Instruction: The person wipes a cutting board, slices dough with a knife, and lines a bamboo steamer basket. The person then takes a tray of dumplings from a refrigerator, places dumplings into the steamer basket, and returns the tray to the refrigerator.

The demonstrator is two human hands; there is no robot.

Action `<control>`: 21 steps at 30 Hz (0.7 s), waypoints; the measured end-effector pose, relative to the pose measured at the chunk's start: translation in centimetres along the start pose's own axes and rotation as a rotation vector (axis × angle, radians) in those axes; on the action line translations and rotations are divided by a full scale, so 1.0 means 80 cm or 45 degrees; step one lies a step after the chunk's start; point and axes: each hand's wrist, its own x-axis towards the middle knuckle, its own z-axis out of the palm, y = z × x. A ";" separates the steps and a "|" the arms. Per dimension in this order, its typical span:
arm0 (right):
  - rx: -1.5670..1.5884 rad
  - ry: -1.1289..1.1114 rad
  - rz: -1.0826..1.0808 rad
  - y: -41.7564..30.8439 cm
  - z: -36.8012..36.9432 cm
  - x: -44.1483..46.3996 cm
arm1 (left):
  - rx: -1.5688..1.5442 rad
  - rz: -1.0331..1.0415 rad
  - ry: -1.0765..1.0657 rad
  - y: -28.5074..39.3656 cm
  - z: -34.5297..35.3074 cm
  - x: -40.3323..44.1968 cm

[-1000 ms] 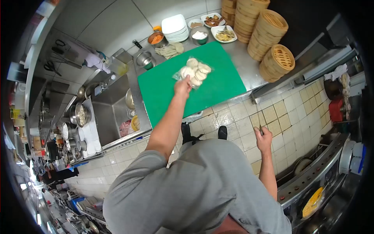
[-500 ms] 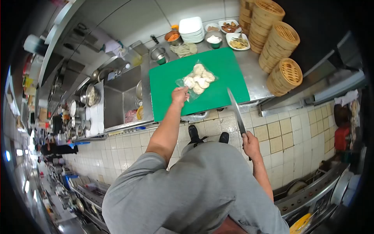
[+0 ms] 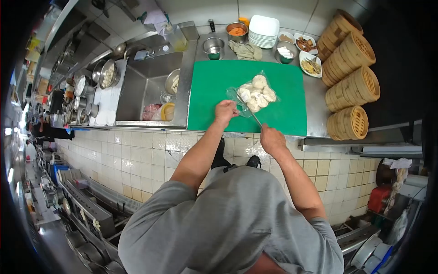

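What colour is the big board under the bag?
The board is plain bright green; it shows best in the head view.

Pale tiled floor (image 3: 137, 153) (glossy in patches)

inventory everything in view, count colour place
cutting board: 1, green, counter
bag of white rounds: 1, clear, on cutting board
knife: 1, grey, against bag
steamer stacks: 4, tan, right
plate stack: 1, white, behind board
food dishes: 3, white, back right
metal bowls: 3, silver, behind board
cloth: 1, beige, behind board
sink: 1, silver, left
pots: several, silver, beside sink
other items: many, mixed, around edges
shirt: 1, grey, bottom
left hand: 1, bare, at bag
right hand: 1, bare, on knife
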 end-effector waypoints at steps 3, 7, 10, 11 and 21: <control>-0.027 -0.118 0.064 -0.021 -0.012 0.010 | 0.023 0.007 -0.022 -0.004 -0.003 -0.001; -0.058 -0.196 0.053 -0.048 -0.019 0.038 | 0.068 0.058 -0.003 0.001 0.000 -0.007; -0.006 -0.176 0.047 -0.062 -0.007 0.076 | 0.129 0.087 -0.036 0.003 -0.001 -0.008; -0.004 -0.202 0.045 -0.066 -0.007 0.086 | 0.129 0.084 -0.037 0.000 -0.002 -0.006; -0.081 -0.300 0.189 -0.020 0.015 -0.012 | 0.015 0.100 0.065 -0.010 0.007 -0.002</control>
